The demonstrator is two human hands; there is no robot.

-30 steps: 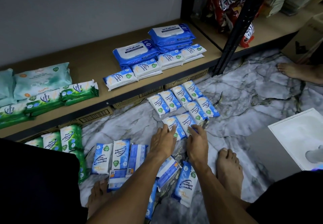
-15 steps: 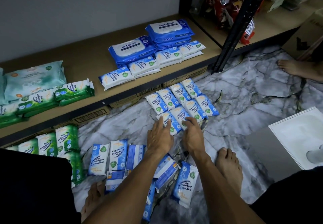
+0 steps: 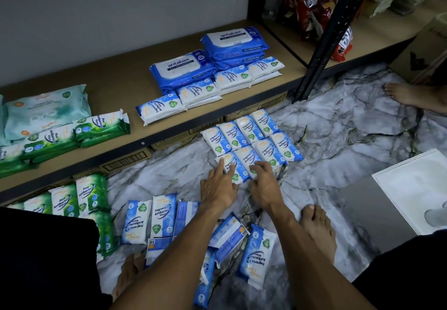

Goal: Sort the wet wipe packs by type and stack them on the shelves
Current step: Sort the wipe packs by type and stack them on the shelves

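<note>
Head view looks down on a barefoot person low over the marble floor (image 3: 338,128), both forearms reaching forward side by side. The left hand (image 3: 219,189) lies palm down, wrist low, its fingers straight and fanned over the near-left pack of a tidy block of blue wipe packs (image 3: 256,140). That grip is open, pressing flat and holding nothing. The right hand (image 3: 264,184), just beside it at three o'clock, is palm down too, its fingers a little bent at the knuckles and the tips resting on the neighbouring pack. Its grip is open as well, with nothing pinched. The block lies on the floor at twelve o'clock from the hands, in two rows touching edge to edge, just in front of the shelf (image 3: 116,92). On the shelf, small blue packs (image 3: 200,92) line up before the stacked antabax packs (image 3: 183,68) at twelve, and green wipe packs (image 3: 101,128) sit at ten. A second lot of green packs (image 3: 89,193) lies on the floor at nine, and loose blue packs (image 3: 159,215) lie scattered at six between the bare feet (image 3: 316,227)
</note>
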